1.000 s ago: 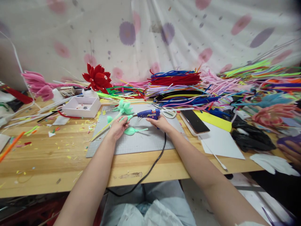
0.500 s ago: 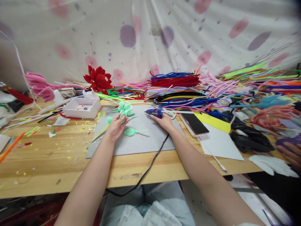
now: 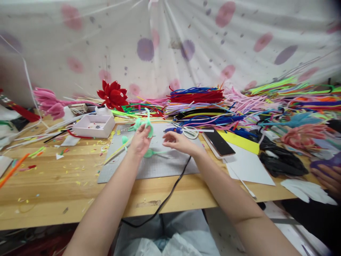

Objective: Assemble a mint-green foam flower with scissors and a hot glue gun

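Observation:
My left hand (image 3: pixel 141 141) is closed on a mint-green pipe-cleaner flower (image 3: pixel 150 128), pinched between thumb and fingers above the grey mat (image 3: pixel 162 166). My right hand (image 3: pixel 181 142) hovers to its right with fingers apart and nothing in them. Just behind the right hand lies a blue glue gun (image 3: pixel 173 130), partly covered by the fingers. White-handled scissors (image 3: pixel 190 133) rest beside it. A green leaf (image 3: pixel 149 153) with a thin stem is on the mat, partly hidden by my left hand. A yellow stem (image 3: pixel 115 152) lies at the mat's left side.
A white box (image 3: pixel 93 126) and a red flower (image 3: pixel 113 95) stand back left. Bundles of coloured pipe cleaners (image 3: pixel 197 96) line the back. A phone (image 3: pixel 220 143) lies right of the mat. A black cord (image 3: pixel 170 192) crosses the front edge. Another person's hand (image 3: pixel 326 176) shows far right.
My right hand has let go of the glue gun, leaving it on the mat. My left hand has shifted right and turned the green flower, whose curled tip now points up.

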A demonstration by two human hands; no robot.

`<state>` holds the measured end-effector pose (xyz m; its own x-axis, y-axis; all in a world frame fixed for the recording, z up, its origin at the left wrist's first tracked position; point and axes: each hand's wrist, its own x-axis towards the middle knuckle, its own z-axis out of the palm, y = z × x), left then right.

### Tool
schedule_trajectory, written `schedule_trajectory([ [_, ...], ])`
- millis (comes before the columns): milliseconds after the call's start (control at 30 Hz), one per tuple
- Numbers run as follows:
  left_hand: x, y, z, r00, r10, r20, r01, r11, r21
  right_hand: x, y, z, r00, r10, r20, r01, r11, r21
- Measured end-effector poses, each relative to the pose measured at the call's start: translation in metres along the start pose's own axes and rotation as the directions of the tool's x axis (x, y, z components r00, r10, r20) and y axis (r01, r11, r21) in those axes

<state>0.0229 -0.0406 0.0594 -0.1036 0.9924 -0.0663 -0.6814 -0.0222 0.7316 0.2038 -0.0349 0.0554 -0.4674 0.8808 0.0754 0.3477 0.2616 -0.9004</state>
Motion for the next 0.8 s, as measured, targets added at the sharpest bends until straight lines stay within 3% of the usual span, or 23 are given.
schedule_trajectory([
  [33, 0.001, -0.006, 0.005, 1.000, -0.005, 0.017, 0.004, 1.000, 0.026, 0.006, -0.003, 0.009, 0.998, -0.038, 0.049, 0.029, 0.985, 0.172],
  [100, 0.003, -0.016, 0.013, 1.000, 0.001, 0.017, -0.003, 0.997, 0.079, 0.018, -0.007, 0.024, 0.998, -0.050, 0.026, 0.035, 0.917, 0.396],
  [200, 0.004, -0.023, 0.017, 0.999, -0.032, 0.007, 0.031, 0.993, 0.116, 0.032, -0.007, 0.037, 0.997, 0.009, -0.078, 0.032, 0.859, 0.512],
  [300, 0.005, -0.017, 0.012, 0.999, -0.024, 0.045, 0.014, 0.976, 0.218, 0.037, -0.003, 0.040, 0.983, 0.084, -0.165, 0.023, 0.828, 0.560],
  [400, 0.015, 0.003, -0.004, 0.993, 0.115, 0.013, -0.111, 0.913, 0.393, 0.037, 0.003, 0.036, 0.962, 0.144, -0.230, 0.012, 0.824, 0.566],
  [467, 0.027, 0.020, -0.020, 0.964, 0.260, -0.061, -0.194, 0.837, 0.511, 0.035, 0.007, 0.033, 0.953, 0.154, -0.261, 0.020, 0.827, 0.561],
  [567, 0.046, 0.039, -0.045, 0.923, 0.371, -0.104, -0.173, 0.640, 0.749, 0.033, 0.014, 0.030, 0.941, 0.137, -0.309, 0.065, 0.822, 0.565],
  [667, 0.060, 0.041, -0.062, 0.938, 0.334, -0.089, -0.088, 0.482, 0.872, 0.032, 0.019, 0.032, 0.925, 0.121, -0.360, 0.108, 0.825, 0.555],
  [800, 0.070, 0.029, -0.068, 0.981, 0.145, -0.126, 0.048, 0.451, 0.891, 0.030, 0.022, 0.039, 0.938, 0.056, -0.343, 0.140, 0.843, 0.520],
])
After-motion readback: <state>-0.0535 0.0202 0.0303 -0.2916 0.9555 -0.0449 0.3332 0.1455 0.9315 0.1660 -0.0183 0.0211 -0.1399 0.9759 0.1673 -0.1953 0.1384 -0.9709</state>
